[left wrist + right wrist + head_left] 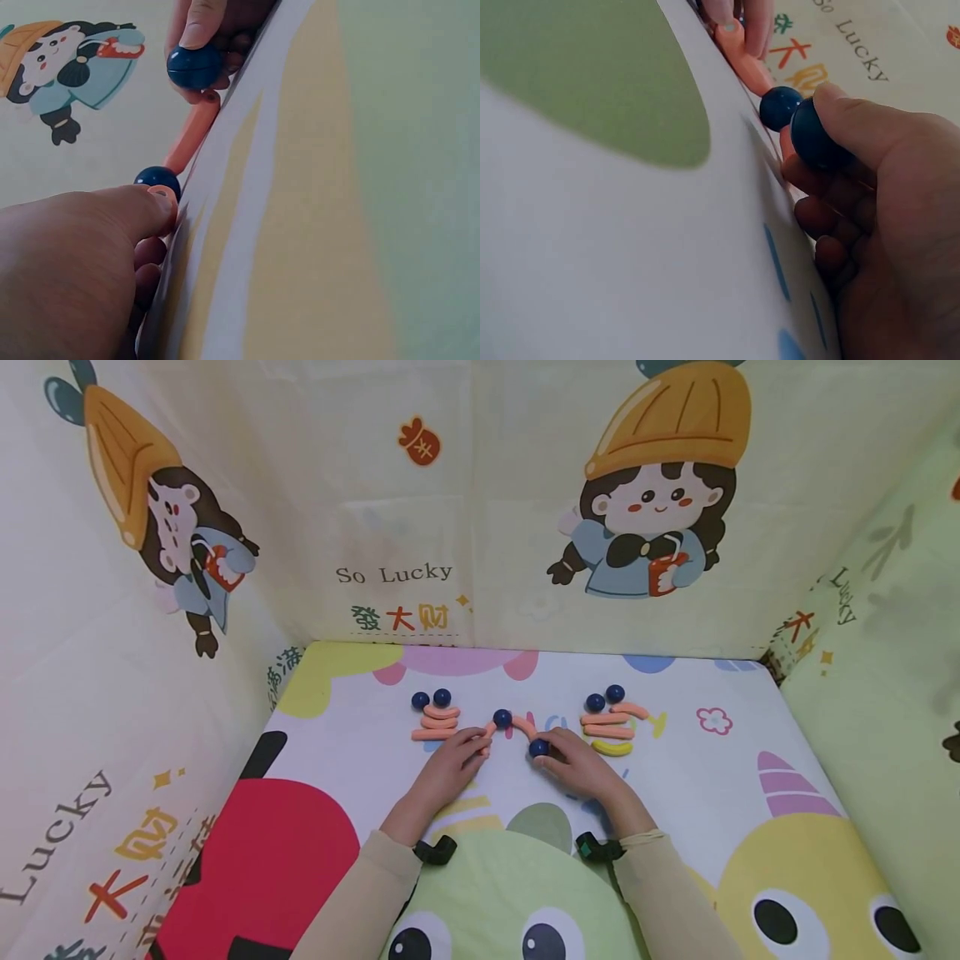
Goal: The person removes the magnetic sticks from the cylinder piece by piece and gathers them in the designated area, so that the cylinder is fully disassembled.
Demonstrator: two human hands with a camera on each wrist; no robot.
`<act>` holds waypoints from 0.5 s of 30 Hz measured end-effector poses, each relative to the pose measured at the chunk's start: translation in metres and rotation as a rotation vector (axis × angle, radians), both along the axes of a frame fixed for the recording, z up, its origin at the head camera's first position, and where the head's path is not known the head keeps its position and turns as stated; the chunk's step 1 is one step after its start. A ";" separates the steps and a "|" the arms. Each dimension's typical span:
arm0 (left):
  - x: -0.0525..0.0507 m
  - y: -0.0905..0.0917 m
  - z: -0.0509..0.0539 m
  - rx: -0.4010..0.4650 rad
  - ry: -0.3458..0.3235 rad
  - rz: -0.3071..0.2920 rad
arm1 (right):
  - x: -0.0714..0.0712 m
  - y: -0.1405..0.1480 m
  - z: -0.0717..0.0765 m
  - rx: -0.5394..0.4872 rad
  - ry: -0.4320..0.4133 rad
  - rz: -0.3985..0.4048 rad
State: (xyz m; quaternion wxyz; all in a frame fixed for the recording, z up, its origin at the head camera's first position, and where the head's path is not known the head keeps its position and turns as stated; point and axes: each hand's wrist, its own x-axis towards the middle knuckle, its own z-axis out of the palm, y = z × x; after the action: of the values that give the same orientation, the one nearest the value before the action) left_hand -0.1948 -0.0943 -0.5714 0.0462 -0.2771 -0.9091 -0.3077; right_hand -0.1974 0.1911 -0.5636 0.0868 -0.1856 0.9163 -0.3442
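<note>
A dark blue ball lies at the top of a small chain, with a curved salmon-coloured rod on its right and another salmon rod on its left. My left hand pinches the left rod near its lower end; the thumb on it shows in the left wrist view. My right hand grips a second blue ball between thumb and fingers, at the lower end of the right rod. Whether that ball touches the rod is hard to tell.
Left of the chain, two blue balls lie above several salmon rods. On the right are two more blue balls, several salmon rods and a yellow curved rod. Printed cloth walls stand around the patterned table.
</note>
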 end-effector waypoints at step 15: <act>-0.002 0.001 -0.002 0.016 -0.044 0.024 | 0.000 0.001 0.001 -0.045 -0.009 -0.031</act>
State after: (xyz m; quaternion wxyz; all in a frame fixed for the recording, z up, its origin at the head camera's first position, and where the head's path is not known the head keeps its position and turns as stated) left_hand -0.1969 -0.0937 -0.5735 0.0319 -0.2589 -0.9106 -0.3205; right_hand -0.1977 0.1917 -0.5626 0.0813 -0.1716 0.9106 -0.3671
